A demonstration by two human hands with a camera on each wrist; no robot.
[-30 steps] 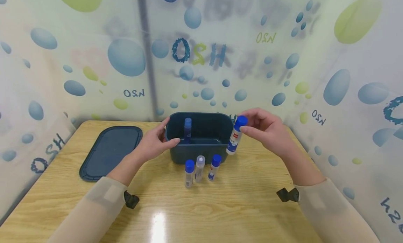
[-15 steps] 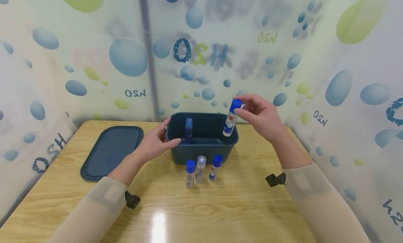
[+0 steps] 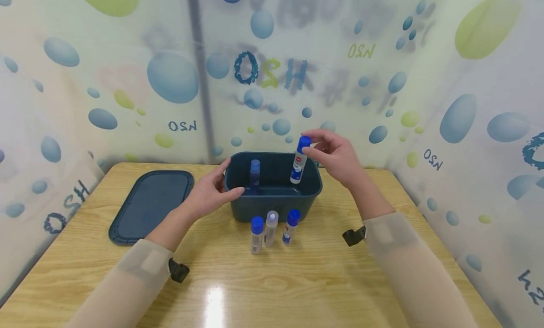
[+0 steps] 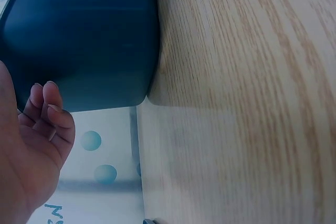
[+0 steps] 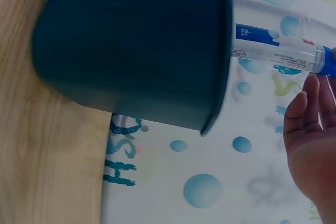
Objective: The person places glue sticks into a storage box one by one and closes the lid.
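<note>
My right hand pinches a glue stick by its blue cap, tilted slightly, its lower end inside the dark blue storage bin near the right end. In the right wrist view the glue stick sticks out past the bin's rim. My left hand holds the bin's left end, thumb over the front rim. Loosely curled fingers show beside the bin's end wall in the left wrist view. Inside the bin, toward the left, another glue stick stands upright.
Three sticks stand in front of the bin: a blue-capped glue stick, a clear-topped stick and another blue-capped glue stick. A dark lid lies on the wooden table at left. A patterned curtain hangs behind.
My right hand has lifted the glue stick from beside the bin's right end, over the rim, and moved it left into the bin's opening. The left hand stays in place.
</note>
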